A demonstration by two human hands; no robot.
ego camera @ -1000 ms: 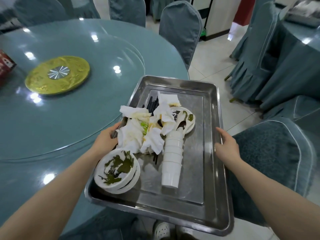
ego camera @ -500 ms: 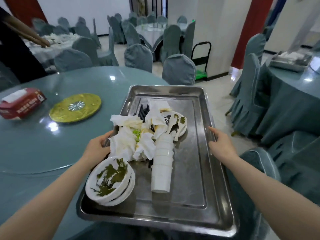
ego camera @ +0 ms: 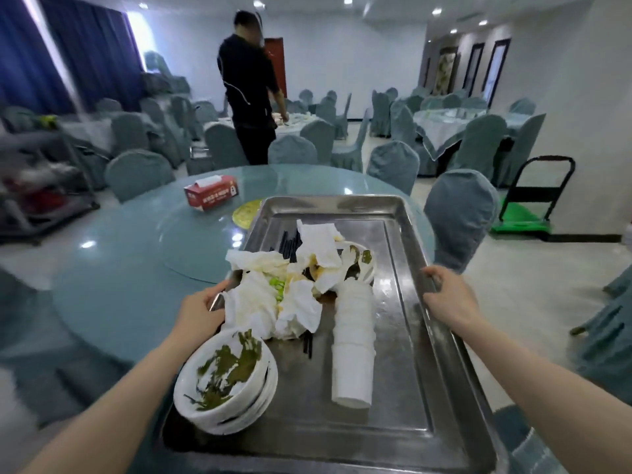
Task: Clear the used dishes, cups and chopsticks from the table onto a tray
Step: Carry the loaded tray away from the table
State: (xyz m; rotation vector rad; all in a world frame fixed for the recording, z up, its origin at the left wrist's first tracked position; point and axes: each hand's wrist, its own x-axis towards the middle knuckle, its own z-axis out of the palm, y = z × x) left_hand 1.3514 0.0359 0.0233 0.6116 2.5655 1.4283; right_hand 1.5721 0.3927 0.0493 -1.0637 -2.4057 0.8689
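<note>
Lifted higher than a moment ago, the tray (ego camera: 403,336) now hangs over the near edge of the round surface (ego camera: 136,268), and the view has come up from the dishes to the room beyond. Each hand grips a long rim: the left hand (ego camera: 200,311) has its fingers curled over the left edge beside the crumpled napkins (ego camera: 273,295), and the right hand (ego camera: 449,295) is clamped on the right edge. On the tray lie a stack of bowls (ego camera: 227,381) smeared with greens at the near left corner, a stack of white cups (ego camera: 354,343) on its side down the middle, black chopsticks (ego camera: 289,242) mostly buried under the napkins, and a plate with a spoon (ego camera: 359,261) further back. Only a tissue box (ego camera: 211,193) shows on the surface, so the clearing looks finished and the step is likely carrying the load away. Doing that well means keeping the tray level, since the cups could roll and the bowls sit close to the rim. The chairs (ego camera: 458,217) crowd the path, so a slow turn and a steady two-handed grip seem wise.
</note>
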